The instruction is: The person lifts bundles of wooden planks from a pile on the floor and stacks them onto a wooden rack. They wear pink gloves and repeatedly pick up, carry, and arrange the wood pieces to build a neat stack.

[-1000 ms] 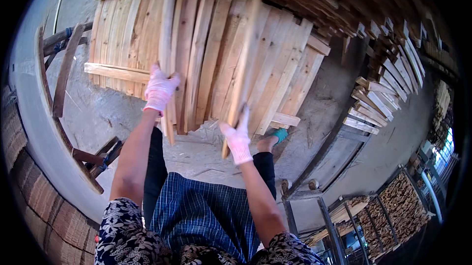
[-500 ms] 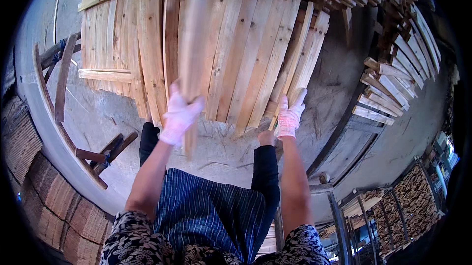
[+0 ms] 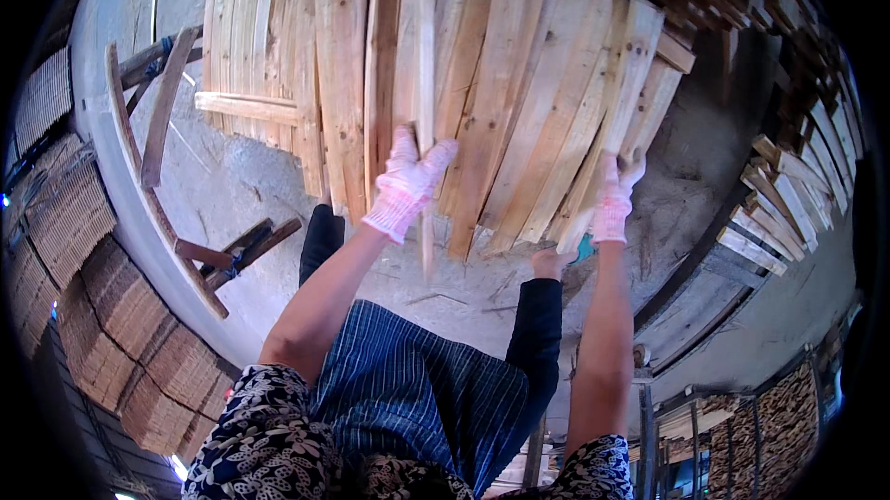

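My left hand [image 3: 408, 183], in a white and pink work glove, is closed around a long narrow wooden plank [image 3: 425, 46]. That plank is turned with its thin edge up, over a row of pale planks. On the right, my gloved right hand [image 3: 616, 196] grips the near end of another plank [image 3: 636, 69], thumb on one side and fingers on the other. Between the hands, loose planks [image 3: 505, 83] lie side by side, slightly fanned and overlapping, with knots in the wood. Part of a crosspiece [image 3: 675, 52] shows beneath the right-hand planks.
More planks with short crosspieces [image 3: 246, 108] lie at the left. A wooden trestle frame [image 3: 148, 162] rests on the floor there, beside bundled brown stacks [image 3: 139, 342]. Cut wood is piled [image 3: 779, 194] at the right. My bare foot [image 3: 551, 264] is close to the planks' near ends.
The view has shifted, so the scene sits further right. The left hand's plank, blurred and broad before, now shows its thin edge. The right hand's plank now shows its wide face.
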Motion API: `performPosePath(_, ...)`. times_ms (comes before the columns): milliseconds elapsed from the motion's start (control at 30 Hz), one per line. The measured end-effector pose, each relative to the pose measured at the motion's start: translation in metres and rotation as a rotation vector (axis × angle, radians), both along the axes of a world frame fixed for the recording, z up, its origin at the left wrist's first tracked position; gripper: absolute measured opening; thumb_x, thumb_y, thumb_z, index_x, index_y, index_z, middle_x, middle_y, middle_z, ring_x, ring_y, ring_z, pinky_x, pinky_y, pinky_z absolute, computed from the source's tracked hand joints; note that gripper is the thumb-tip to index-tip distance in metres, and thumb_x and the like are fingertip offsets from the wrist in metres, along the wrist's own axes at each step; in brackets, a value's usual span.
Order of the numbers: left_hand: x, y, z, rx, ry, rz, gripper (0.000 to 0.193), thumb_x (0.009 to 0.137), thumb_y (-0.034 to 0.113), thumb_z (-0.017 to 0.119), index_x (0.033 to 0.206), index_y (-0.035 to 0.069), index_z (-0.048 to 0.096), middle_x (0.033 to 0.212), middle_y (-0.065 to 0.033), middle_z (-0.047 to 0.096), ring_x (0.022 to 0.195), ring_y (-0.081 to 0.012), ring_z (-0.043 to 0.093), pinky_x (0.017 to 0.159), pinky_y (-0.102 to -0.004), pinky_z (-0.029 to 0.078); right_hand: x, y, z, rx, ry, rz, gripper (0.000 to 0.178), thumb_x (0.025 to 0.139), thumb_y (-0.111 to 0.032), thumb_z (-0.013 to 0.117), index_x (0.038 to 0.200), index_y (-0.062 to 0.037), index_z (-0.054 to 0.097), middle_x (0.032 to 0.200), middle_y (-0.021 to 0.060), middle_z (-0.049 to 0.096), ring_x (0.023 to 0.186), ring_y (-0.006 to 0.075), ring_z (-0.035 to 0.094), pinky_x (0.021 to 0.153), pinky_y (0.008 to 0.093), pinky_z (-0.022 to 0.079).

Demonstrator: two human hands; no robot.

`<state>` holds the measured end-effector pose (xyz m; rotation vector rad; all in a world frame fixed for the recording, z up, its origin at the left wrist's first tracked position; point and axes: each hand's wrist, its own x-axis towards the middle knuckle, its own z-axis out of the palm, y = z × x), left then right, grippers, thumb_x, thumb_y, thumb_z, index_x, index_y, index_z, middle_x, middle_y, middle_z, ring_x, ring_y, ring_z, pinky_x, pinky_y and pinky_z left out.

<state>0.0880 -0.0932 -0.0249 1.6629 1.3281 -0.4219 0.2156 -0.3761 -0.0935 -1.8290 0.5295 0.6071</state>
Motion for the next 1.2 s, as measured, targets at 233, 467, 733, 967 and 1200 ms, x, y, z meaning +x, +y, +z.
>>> performPosePath(233, -0.024, 0.099, 0.066, 0.285, -0.052, 0.034, 0.051, 0.087, 0.029, 0.078, 0.118, -0.003, 0.054, 0.108, -0.0189, 0.066, 0.089, -0.0239, 0.065, 0.077, -0.0387, 0.055, -0.019, 0.018, -0.017, -0.379, -0.16, 0.133, 0.062, 0.106, -0.033, 0.044, 0.156, -0.0017, 0.024, 0.157, 0.023, 0.036, 0.143, 0.0347, 0.038, 0.116, 0.0383, 0.031)
performPosePath(467, 0.002, 0.104, -0.02, 0.633, 0.103, -0.303, 0.101, 0.076, 0.053, 0.081, 0.143, -0.006, 0.033, 0.139, -0.0313, 0.044, 0.13, -0.0424, 0.046, 0.11, -0.0522, 0.036, -0.014, 0.026, -0.018, -0.215, 0.029, 0.113, 0.089, 0.098, -0.053, 0.055, 0.16, -0.0039, 0.014, 0.159, 0.0241, 0.031, 0.147, 0.0344, 0.03, 0.119, 0.0377, 0.023)
performPosePath(733, 0.021, 0.092, 0.012, 0.69, 0.281, -0.447, 0.105, 0.07, 0.048, 0.085, 0.144, -0.002, 0.031, 0.133, -0.0291, 0.044, 0.119, -0.0458, 0.047, 0.1, -0.0567, 0.041, -0.002, 0.091, 0.041, -0.849, -0.059, 0.652, 0.088, 0.089, -0.045, 0.068, 0.152, 0.0001, 0.026, 0.135, 0.0319, 0.048, 0.115, 0.0493, 0.054, 0.093, 0.0563, 0.047)
performPosePath(967, 0.01, 0.074, -0.012, 0.747, 0.012, -0.347, 0.084, 0.074, 0.037, 0.084, 0.146, 0.024, 0.043, 0.137, -0.0276, 0.043, 0.126, -0.0472, 0.046, 0.105, -0.056, 0.04, -0.077, 0.2, 0.004, -1.034, -0.374, 0.641, 0.096, 0.084, -0.04, 0.073, 0.154, 0.0017, 0.023, 0.117, 0.025, 0.051, 0.092, 0.0421, 0.056, 0.083, 0.0525, 0.05)
performPosePath(1200, -0.012, 0.118, -0.023, 0.434, -0.212, -0.114, 0.113, 0.07, 0.027, 0.089, 0.156, 0.004, 0.02, 0.146, -0.023, 0.047, 0.13, -0.0322, 0.052, 0.108, -0.0386, 0.043, -0.086, 0.086, 0.061, -0.435, -0.355, 0.523, 0.084, 0.089, -0.029, 0.071, 0.159, -0.0147, 0.027, 0.113, 0.0246, 0.049, 0.096, 0.0402, 0.057, 0.087, 0.0484, 0.049)
